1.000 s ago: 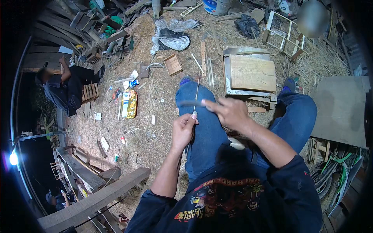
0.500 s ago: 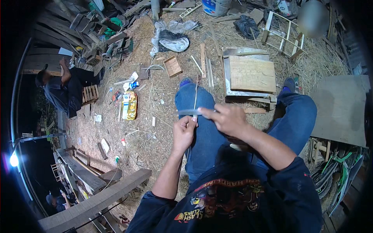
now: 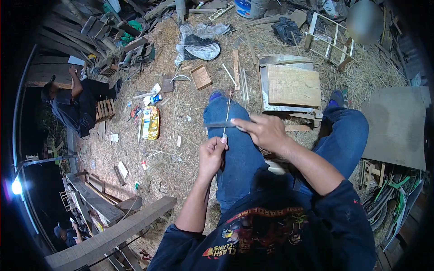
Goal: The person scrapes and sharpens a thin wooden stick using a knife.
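My left hand (image 3: pixel 211 156) is closed, with thumb and fingers pinching the near end of a thin wooden stick (image 3: pixel 228 106). The stick points away from me over my jeans-covered knee (image 3: pixel 239 149). In my right hand (image 3: pixel 266 134) is a knife, gripped with the index finger stretched along it. Its flat grey blade (image 3: pixel 218 124) lies crosswise over the stick, a little beyond my left fingertips. The handle is mostly hidden by my fingers, and I cannot tell how firmly the blade presses on the stick.
Wooden boards (image 3: pixel 294 86) are stacked ahead to the right, near a small wooden frame (image 3: pixel 332 40). A shallow wooden box (image 3: pixel 200 77) and a yellow packet (image 3: pixel 150 123) lie on the shaving-strewn ground. Another person (image 3: pixel 72 101) sits at left. A long beam (image 3: pixel 113 232) crosses the lower left.
The knife blade has moved slightly away from me along the stick, together with my right hand. My left hand has shifted a little left and back, still pinching the stick.
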### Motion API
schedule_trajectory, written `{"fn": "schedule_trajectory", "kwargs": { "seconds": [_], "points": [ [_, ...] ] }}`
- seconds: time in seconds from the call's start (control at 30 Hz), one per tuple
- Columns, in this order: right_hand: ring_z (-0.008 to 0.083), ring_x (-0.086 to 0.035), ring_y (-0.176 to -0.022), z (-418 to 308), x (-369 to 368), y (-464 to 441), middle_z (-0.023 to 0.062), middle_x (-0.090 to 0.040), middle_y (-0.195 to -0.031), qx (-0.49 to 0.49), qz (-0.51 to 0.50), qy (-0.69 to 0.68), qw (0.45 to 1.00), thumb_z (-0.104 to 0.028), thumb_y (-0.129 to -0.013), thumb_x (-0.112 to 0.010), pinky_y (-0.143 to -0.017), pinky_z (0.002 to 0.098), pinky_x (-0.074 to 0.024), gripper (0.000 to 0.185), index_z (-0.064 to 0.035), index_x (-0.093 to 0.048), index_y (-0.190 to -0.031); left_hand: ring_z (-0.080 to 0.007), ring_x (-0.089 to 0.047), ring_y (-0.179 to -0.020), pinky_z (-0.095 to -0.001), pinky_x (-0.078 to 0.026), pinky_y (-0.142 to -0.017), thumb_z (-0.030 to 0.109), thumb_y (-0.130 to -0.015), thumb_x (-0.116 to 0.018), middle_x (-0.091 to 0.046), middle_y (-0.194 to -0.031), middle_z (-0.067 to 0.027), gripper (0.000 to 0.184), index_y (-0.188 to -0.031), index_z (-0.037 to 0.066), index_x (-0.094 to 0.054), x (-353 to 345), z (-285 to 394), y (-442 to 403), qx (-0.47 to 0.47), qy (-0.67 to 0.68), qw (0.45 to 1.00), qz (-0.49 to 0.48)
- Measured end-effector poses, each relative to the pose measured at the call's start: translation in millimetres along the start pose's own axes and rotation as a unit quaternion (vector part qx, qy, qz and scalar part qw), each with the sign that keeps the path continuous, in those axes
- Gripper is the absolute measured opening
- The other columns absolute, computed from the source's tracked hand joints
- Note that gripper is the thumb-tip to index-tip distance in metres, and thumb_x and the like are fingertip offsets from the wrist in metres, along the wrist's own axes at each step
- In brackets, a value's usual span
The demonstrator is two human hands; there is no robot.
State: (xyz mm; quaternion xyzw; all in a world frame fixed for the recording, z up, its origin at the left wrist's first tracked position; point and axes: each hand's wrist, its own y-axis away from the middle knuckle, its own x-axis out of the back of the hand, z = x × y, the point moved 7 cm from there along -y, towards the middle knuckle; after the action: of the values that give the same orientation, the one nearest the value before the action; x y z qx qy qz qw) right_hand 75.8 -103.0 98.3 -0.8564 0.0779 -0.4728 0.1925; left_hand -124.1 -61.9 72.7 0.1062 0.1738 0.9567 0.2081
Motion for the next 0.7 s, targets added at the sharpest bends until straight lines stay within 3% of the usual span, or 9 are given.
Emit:
{"fn": "schedule_trajectory", "kwargs": {
  "seconds": [0.27,0.4,0.5,0.67,0.7],
  "points": [
    [0.021,-0.065,-0.06,-2,-5,3,0.0019,-0.059,-0.073,-0.049,-0.068,0.057,0.995,-0.026,-0.095,-0.069,-0.049,0.0381,-0.0524,0.038,-0.0397,-0.073,-0.129,-0.0043,-0.038,-0.041,-0.0247,-0.027,-0.04,0.028,-0.106,-0.065,-0.048,-0.053,0.0058,0.036,-0.077,0.006,-0.065,8,-14,5,0.035,0.024,0.999,-0.006],
    [0.0212,-0.066,-0.058,-14,3,2,0.0017,-0.059,-0.073,0.001,-0.031,0.047,0.998,-0.026,-0.096,-0.067,-0.046,0.0384,-0.0518,0.035,-0.0396,-0.072,-0.128,-0.0047,-0.037,-0.041,-0.0249,-0.027,-0.041,0.028,-0.105,-0.066,-0.048,-0.053,0.0058,0.035,-0.078,0.006,-0.065,5,-10,-2,0.031,0.031,0.999,-0.008],
    [0.0212,-0.066,-0.058,4,6,-6,0.0019,-0.06,-0.074,-0.043,-0.02,0.049,0.998,-0.025,-0.096,-0.067,-0.046,0.0376,-0.0516,0.036,-0.0391,-0.072,-0.129,-0.0035,-0.037,-0.042,-0.0252,-0.025,-0.041,0.027,-0.107,-0.063,-0.048,-0.053,0.0065,0.036,-0.078,0.006,-0.065,4,-9,4,0.036,0.024,0.999,-0.006],
    [0.0213,-0.065,-0.057,0,-4,3,0.0016,-0.06,-0.073,-0.039,-0.061,0.053,0.996,-0.027,-0.096,-0.068,-0.045,0.0368,-0.0509,0.035,-0.0376,-0.072,-0.129,-0.0025,-0.036,-0.043,-0.0253,-0.023,-0.042,0.026,-0.108,-0.061,-0.048,-0.053,0.0069,0.037,-0.077,0.006,-0.065,6,-12,4,0.024,0.024,0.999,-0.005],
    [0.021,-0.065,-0.057,0,-2,0,0.0016,-0.06,-0.073,-0.03,-0.03,0.044,0.998,-0.026,-0.096,-0.068,-0.045,0.0368,-0.0509,0.036,-0.0379,-0.072,-0.13,-0.0026,-0.036,-0.042,-0.0253,-0.023,-0.042,0.026,-0.108,-0.062,-0.048,-0.052,0.0068,0.037,-0.077,0.006,-0.065,6,-10,1,0.03,0.02,0.999,0.0]
  ]
}}
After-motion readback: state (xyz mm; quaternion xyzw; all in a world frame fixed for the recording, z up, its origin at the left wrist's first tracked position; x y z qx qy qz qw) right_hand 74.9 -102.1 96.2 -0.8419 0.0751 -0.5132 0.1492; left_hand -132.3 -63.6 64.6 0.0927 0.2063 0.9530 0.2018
